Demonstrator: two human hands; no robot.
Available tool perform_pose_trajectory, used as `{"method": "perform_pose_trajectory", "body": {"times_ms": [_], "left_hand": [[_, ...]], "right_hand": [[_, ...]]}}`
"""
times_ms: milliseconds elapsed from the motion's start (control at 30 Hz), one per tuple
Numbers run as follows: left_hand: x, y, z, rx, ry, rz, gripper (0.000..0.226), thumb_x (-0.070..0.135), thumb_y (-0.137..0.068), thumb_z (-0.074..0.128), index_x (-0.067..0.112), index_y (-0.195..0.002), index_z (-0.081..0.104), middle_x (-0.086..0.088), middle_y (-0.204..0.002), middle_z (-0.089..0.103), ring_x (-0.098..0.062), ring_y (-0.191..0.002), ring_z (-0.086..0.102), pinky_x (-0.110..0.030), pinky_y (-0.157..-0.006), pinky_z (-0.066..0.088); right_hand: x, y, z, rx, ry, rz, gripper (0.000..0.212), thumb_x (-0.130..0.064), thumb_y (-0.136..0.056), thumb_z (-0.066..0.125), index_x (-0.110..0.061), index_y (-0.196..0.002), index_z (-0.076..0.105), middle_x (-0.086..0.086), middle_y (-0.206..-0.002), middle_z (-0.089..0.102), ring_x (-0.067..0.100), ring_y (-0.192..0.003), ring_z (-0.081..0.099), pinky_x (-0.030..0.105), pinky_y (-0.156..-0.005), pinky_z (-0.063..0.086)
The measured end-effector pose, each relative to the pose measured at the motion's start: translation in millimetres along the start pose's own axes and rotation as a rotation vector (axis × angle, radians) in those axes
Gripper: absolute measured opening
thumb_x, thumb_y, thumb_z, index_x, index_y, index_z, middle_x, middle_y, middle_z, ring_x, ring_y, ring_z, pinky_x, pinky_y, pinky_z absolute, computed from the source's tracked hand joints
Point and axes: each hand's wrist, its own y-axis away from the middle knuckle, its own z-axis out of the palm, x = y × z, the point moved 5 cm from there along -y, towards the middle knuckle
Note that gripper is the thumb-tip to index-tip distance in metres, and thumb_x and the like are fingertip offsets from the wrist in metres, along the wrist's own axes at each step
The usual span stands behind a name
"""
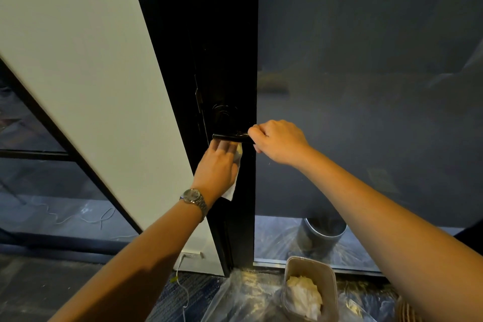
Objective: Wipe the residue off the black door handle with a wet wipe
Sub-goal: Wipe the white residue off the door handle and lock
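The black door handle (226,136) juts out level from the black door frame (230,60). My right hand (278,141) grips the handle's right end with curled fingers. My left hand (218,165) is just below the handle's left part, fingers reaching up to it, holding a white wet wipe (235,180) against its underside. The wipe hangs down past my wrist, which wears a metal watch. A round lock plate (224,112) sits above the handle.
A white wall panel (91,86) stands left of the frame, dark frosted glass (366,86) to the right. On the plastic-covered floor below, a grey bin (309,264) holds crumpled white wipes. A white cable (183,290) trails on the floor.
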Motion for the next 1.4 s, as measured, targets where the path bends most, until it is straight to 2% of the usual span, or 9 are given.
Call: {"method": "perform_pose_trajectory", "body": {"times_ms": [233,300,367,533,700,833,967,1300,1400], "left_hand": [[3.2,-5.1,12.0,0.028,-0.004,-0.006,0.039,0.021,-0.084,0.058,0.008,-0.121,0.055,-0.013,-0.128,0.054,-0.033,-0.119,0.048,-0.038,-0.101,0.04],[-3.9,-1.7,17.2,0.07,0.206,-0.227,0.035,0.021,-0.088,0.049,0.004,-0.118,0.053,-0.011,-0.132,0.045,-0.018,-0.111,0.045,-0.02,-0.094,0.04],[-9.7,1.0,13.1,0.109,0.481,-0.493,0.034,0.014,-0.084,0.055,0.0,-0.115,0.048,-0.013,-0.128,0.039,-0.011,-0.091,0.046,-0.011,-0.069,0.042],[-9.4,2.5,8.2,0.149,0.976,-0.971,0.049,0.011,-0.082,0.062,-0.002,-0.122,0.037,-0.018,-0.126,0.041,-0.024,-0.101,0.052,-0.024,-0.076,0.041],[-16.0,5.7,31.9,0.087,1.273,-1.293,0.047,0.028,-0.087,0.055,-0.003,-0.122,0.047,-0.019,-0.119,0.056,-0.032,-0.102,0.059,-0.033,-0.078,0.048],[-6.8,0.4,41.8,0.105,1.89,-1.347,0.045,0.034,-0.089,0.051,0.007,-0.125,0.049,-0.014,-0.12,0.058,-0.028,-0.095,0.06,-0.043,-0.079,0.054],[-3.5,-2.7,39.1,0.114,2.135,-1.372,0.045,0.039,-0.086,0.052,0.011,-0.121,0.051,-0.012,-0.106,0.059,-0.027,-0.083,0.059,-0.038,-0.063,0.054],[-10.4,9.5,46.8,0.106,2.133,-1.315,0.043,0.026,-0.088,0.055,0.004,-0.124,0.046,-0.019,-0.113,0.054,-0.034,-0.102,0.057,-0.049,-0.094,0.047],[-20.1,19.7,48.8,0.067,2.032,-1.305,0.043,0.016,-0.088,0.057,-0.002,-0.126,0.047,-0.018,-0.127,0.054,-0.029,-0.108,0.057,-0.042,-0.094,0.047]], "right_hand": [[-1.1,0.2,-0.4,0.008,0.012,-0.003,0.052,-0.033,-0.096,0.03,0.0,-0.074,0.064,0.018,-0.082,0.07,0.026,-0.064,0.052,0.039,-0.064,0.046],[-2.2,1.1,-1.0,0.015,0.007,0.0,0.053,-0.033,-0.096,0.03,0.002,-0.076,0.065,0.019,-0.083,0.07,0.025,-0.062,0.051,0.042,-0.066,0.049],[-2.8,1.7,-1.1,0.017,0.0,0.004,0.053,-0.032,-0.096,0.03,0.002,-0.077,0.066,0.018,-0.083,0.07,0.025,-0.062,0.052,0.043,-0.069,0.051],[-2.7,0.8,-1.1,0.026,0.015,-0.005,0.052,-0.032,-0.095,0.031,0.001,-0.076,0.066,0.016,-0.083,0.071,0.033,-0.074,0.061,0.043,-0.07,0.052],[-2.4,0.5,-0.2,0.012,0.014,0.004,0.05,-0.03,-0.095,0.032,0.003,-0.076,0.065,0.019,-0.083,0.07,0.022,-0.061,0.049,0.035,-0.06,0.04],[-0.8,-0.5,0.5,0.016,0.02,0.008,0.052,-0.031,-0.095,0.031,0.004,-0.08,0.066,0.017,-0.086,0.072,0.022,-0.062,0.049,0.035,-0.06,0.043],[-1.3,-0.7,1.7,0.012,0.015,0.0,0.051,-0.031,-0.094,0.032,0.005,-0.08,0.066,0.018,-0.087,0.071,0.022,-0.062,0.049,0.032,-0.06,0.039],[-2.8,0.8,-2.1,0.032,0.024,0.004,0.052,-0.031,-0.095,0.032,0.002,-0.078,0.067,0.016,-0.082,0.071,0.02,-0.06,0.05,0.037,-0.064,0.048],[-1.7,0.0,-0.7,0.031,0.019,-0.004,0.052,-0.031,-0.095,0.032,0.003,-0.077,0.066,0.019,-0.082,0.07,0.02,-0.058,0.048,0.034,-0.06,0.042]]}}
